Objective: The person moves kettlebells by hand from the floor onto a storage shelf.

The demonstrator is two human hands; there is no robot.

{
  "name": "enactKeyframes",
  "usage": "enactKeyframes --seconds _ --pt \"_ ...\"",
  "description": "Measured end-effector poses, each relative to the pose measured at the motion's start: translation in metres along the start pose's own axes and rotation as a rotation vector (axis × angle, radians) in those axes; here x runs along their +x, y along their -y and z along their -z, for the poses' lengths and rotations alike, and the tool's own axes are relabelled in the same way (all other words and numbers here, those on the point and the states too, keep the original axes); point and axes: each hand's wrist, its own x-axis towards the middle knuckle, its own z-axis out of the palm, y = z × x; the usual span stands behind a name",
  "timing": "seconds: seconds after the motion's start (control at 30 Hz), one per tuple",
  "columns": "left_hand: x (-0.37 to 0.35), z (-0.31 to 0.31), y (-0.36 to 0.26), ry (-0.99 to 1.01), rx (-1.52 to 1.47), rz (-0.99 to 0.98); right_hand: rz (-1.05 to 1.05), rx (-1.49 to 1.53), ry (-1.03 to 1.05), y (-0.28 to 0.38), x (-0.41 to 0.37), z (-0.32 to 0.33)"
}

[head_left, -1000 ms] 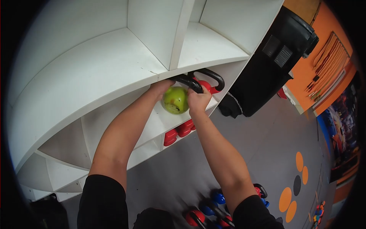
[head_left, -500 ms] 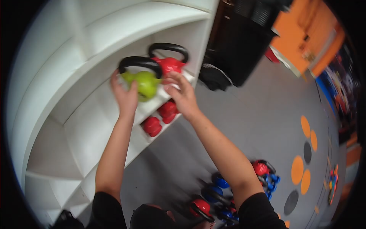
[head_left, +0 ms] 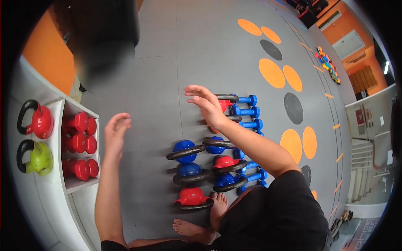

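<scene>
My left hand [head_left: 117, 131] is raised beside the white shelf unit, empty, its fingers loosely bent and apart. My right hand [head_left: 208, 108] hovers over the floor weights with fingers stretched out, holding nothing. On the shelf top stand a lime-green kettlebell [head_left: 41, 159] and a red kettlebell [head_left: 42, 122], both with black handles. Beneath my right hand and forearm, several kettlebells sit on the floor, among them a blue kettlebell [head_left: 184, 150] and a red kettlebell [head_left: 191, 195]. My right hand partly covers another red kettlebell [head_left: 225, 104].
Red dumbbells [head_left: 78, 143] fill a lower compartment of the shelf unit [head_left: 83, 209]. Blue dumbbells [head_left: 248, 112] lie in a row beyond the kettlebells. A blurred black object [head_left: 104, 37] stands at upper left. Orange and dark circles mark the grey floor [head_left: 155, 104]. My bare feet [head_left: 190, 228] are near the kettlebells.
Both hands have come away from the green kettlebell, which stays on the shelf next to the red one. The view has swung right toward the weights on the floor.
</scene>
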Motion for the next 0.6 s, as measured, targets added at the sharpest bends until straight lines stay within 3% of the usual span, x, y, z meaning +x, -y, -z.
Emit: enactKeyframes --seconds 0.17,0.27,0.37,0.47,0.6 --pt "-0.010 -0.083 0.014 0.185 -0.035 0.056 -0.082 0.019 -0.108 -0.027 -0.056 0.031" --pt "-0.039 -0.102 0.036 0.285 -0.022 0.151 -0.139 -0.258 0.025 -0.043 -0.085 0.027" --pt "-0.059 -0.100 0.066 0.424 -0.024 0.115 -0.103 -0.581 0.248 -0.043 -0.092 0.027" --pt "-0.062 -0.099 0.080 0.575 0.230 -0.013 -0.097 -0.793 0.534 -0.039 -0.092 0.036" --pt "-0.061 -0.106 0.101 0.531 0.275 -0.024 -0.176 -1.014 0.614 -0.033 -0.083 0.039"
